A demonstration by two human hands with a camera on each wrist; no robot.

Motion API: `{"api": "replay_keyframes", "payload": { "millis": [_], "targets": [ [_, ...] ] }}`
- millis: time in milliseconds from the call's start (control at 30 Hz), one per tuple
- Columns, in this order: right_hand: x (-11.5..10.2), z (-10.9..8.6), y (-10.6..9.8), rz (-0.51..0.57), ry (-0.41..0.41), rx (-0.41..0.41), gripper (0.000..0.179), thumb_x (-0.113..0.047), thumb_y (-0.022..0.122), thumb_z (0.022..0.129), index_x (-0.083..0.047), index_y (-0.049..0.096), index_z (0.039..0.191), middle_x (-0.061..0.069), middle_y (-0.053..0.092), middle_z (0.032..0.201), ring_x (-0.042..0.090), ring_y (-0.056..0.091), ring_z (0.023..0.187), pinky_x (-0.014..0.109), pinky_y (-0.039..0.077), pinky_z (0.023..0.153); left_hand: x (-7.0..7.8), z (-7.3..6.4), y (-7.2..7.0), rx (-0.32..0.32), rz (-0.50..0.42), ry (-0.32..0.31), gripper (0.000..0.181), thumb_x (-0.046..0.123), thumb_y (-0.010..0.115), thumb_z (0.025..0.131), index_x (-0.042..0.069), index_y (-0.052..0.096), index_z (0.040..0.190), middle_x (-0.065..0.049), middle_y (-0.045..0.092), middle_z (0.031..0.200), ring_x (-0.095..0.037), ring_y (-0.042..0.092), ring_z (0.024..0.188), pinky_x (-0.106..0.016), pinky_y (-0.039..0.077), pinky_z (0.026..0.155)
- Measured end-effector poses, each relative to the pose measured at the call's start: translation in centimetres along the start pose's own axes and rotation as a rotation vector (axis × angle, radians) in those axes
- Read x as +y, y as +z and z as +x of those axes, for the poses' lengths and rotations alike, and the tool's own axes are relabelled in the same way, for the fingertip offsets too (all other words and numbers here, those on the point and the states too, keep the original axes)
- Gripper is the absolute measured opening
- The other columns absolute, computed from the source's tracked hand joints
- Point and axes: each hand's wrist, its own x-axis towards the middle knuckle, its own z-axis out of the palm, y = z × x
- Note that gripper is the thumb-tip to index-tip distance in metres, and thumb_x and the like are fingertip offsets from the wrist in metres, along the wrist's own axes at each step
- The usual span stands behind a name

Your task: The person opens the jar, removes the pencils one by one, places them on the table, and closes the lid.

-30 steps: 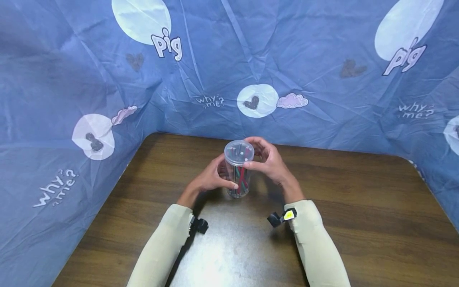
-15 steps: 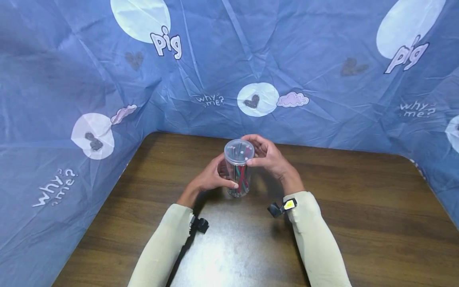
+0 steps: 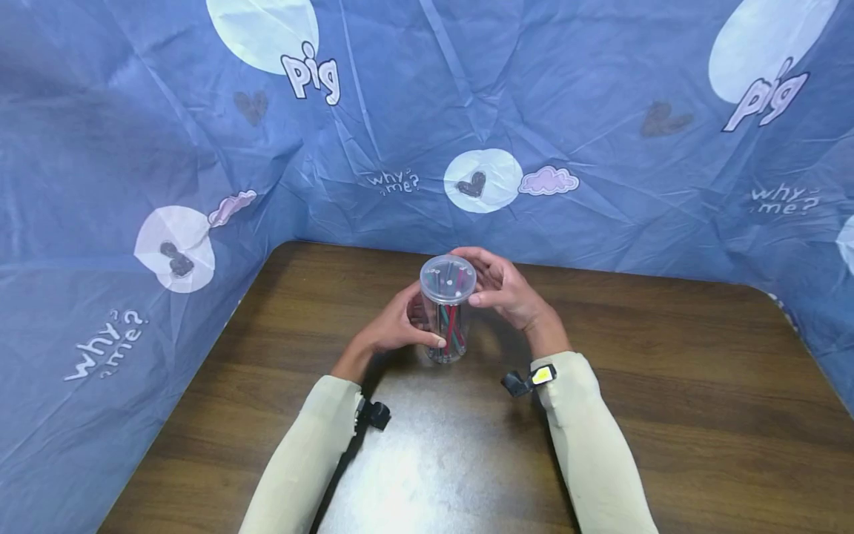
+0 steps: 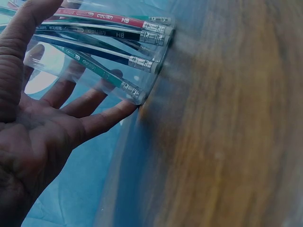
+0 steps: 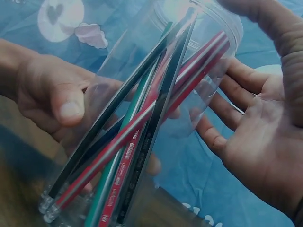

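Gripping the clear jar [image 3: 432,311] low on its body, your left hand [image 3: 394,324] had its thumb across the near wall and its fingers round the far side. Your right hand [image 3: 510,297] was higher, thumb and fingers curled about the edge of the lid [image 3: 448,279]; how firmly they pressed could not be told. So the jar lay between your hands, straight ahead of you, its long axis upright and the lid uppermost. Neither hand was the nearer: the left had the body, the right the top. Whether the base touched the surface [image 3: 634,356] or hung just above it, you could not tell.

The lid sat over the jar's mouth. Inside, several pencils [image 5: 137,123] in red, green and dark colours leaned across one another, most of their metal-banded eraser ends down at the base; too many overlapped for a sure count.

Further out, a small black camera stuck out at each pale sleeve [image 3: 594,437], and the blue printed cloth [image 3: 574,96] rose behind the surface's far edge.
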Motion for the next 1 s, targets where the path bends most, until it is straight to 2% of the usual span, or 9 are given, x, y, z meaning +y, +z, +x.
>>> {"api": "replay_keyframes", "payload": {
  "millis": [67,133,233,333,433,567,700,1000],
  "targets": [
    [0.1,-0.3,0.2,0.021,-0.047,0.022,0.074,-0.009,0.085,0.072,-0.002,0.05,0.137,0.008,0.057,0.135,0.022,0.05,0.127,0.032,0.039,0.11,0.0,0.0,0.0,0.002,0.003,0.0,0.09,-0.018,0.082,0.064,-0.006,0.04,0.143,-0.025,0.062,0.121,-0.029,0.062,0.106,-0.046,0.052,0.097],
    [0.1,-0.6,0.5,0.024,-0.101,0.068,0.077,-0.012,0.087,0.072,-0.001,0.048,0.138,0.008,0.056,0.136,0.022,0.048,0.129,0.031,0.038,0.109,-0.7,0.2,-0.1,0.006,0.012,-0.001,0.093,-0.018,0.082,0.063,-0.005,0.04,0.144,-0.025,0.061,0.123,-0.029,0.062,0.108,-0.046,0.052,0.098],
    [0.1,-0.9,1.4,0.0,-0.185,0.182,0.082,-0.017,0.09,0.07,0.003,0.047,0.137,0.01,0.056,0.134,0.022,0.048,0.129,0.031,0.04,0.104,-1.8,0.5,-0.3,0.005,0.02,0.0,0.097,-0.018,0.083,0.062,-0.002,0.038,0.146,-0.026,0.06,0.126,-0.03,0.062,0.11,-0.046,0.051,0.099],
    [0.4,-1.1,2.5,-0.059,-0.258,0.305,0.089,-0.024,0.093,0.067,0.007,0.046,0.136,0.01,0.058,0.132,0.022,0.049,0.127,0.031,0.041,0.099,-2.7,0.8,-0.4,-0.002,0.017,0.005,0.099,-0.018,0.084,0.062,0.0,0.037,0.148,-0.025,0.06,0.126,-0.029,0.062,0.11,-0.046,0.052,0.098],
    [0.8,-1.3,3.7,-0.144,-0.335,0.425,0.095,-0.03,0.095,0.064,0.011,0.045,0.134,0.018,0.057,0.132,0.025,0.049,0.126,0.032,0.043,0.096,-3.0,0.8,-0.5,-0.006,-0.003,0.011,0.098,-0.017,0.084,0.062,0.002,0.039,0.147,-0.024,0.062,0.123,-0.028,0.063,0.108,-0.045,0.053,0.096],
    [1.5,-1.4,4.8,-0.306,-0.4,0.535,0.086,-0.015,0.091,0.065,0.015,0.046,0.132,0.032,0.052,0.13,0.032,0.05,0.123,0.033,0.044,0.094,-3.1,0.7,-0.6,-0.001,-0.014,0.019,0.095,-0.016,0.085,0.063,0.003,0.042,0.145,-0.022,0.064,0.118,-0.027,0.064,0.104,-0.042,0.055,0.092],
    [2.1,-1.4,5.5,-0.425,-0.399,0.582,0.073,0.004,0.081,0.063,0.016,0.05,0.128,0.034,0.054,0.126,0.031,0.052,0.115,0.033,0.044,0.091,-3.1,0.6,-0.7,0.002,-0.016,0.018,0.093,-0.016,0.085,0.063,0.002,0.042,0.144,-0.018,0.065,0.115,-0.028,0.064,0.102,-0.039,0.057,0.09],
    [2.4,-1.4,5.6,-0.439,-0.376,0.579,0.068,0.008,0.077,0.063,0.019,0.052,0.125,0.034,0.055,0.121,0.018,0.054,0.107,0.033,0.045,0.089,-3.3,0.6,-0.6,-0.002,-0.031,0.02,0.093,-0.015,0.085,0.064,0.002,0.042,0.144,-0.019,0.065,0.118,-0.037,0.063,0.107,-0.041,0.055,0.093]
  ]
}}
